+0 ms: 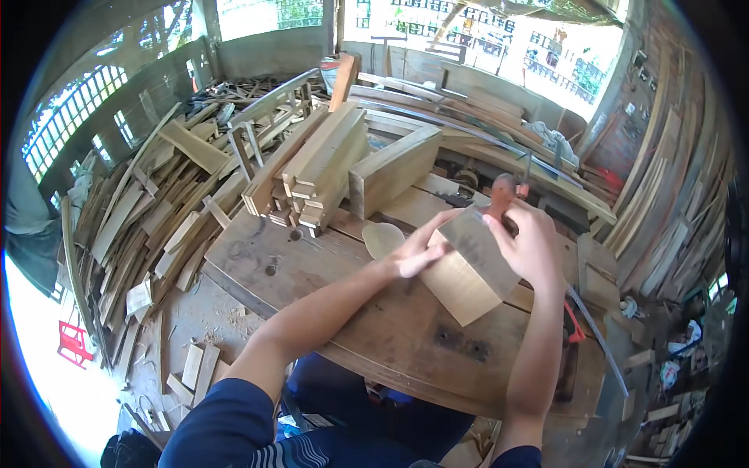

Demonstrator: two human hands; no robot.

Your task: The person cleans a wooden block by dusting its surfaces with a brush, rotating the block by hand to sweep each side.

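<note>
My left hand point(425, 248) grips the left edge of a pale wooden block point(466, 288), thumb on one face and fingers behind it. The block is tilted over the workbench point(374, 327), with its darker, smudged face up to the right. My right hand point(532, 238) is closed round a tool with a reddish-brown wooden handle point(503, 195), held against the block's far edge. A bit of metal shows by the handle, but the tool's working end is mostly hidden. Beside my left hand lies a pale rounded piece of wood point(382, 240).
Stacked, notched timber lengths point(324, 164) and a thick board point(395, 171) stand at the bench's far side. A red-handled saw point(576, 324) is at the right edge. Scrap wood point(148, 210) piles up on the left; long planks point(663, 156) lean at the right.
</note>
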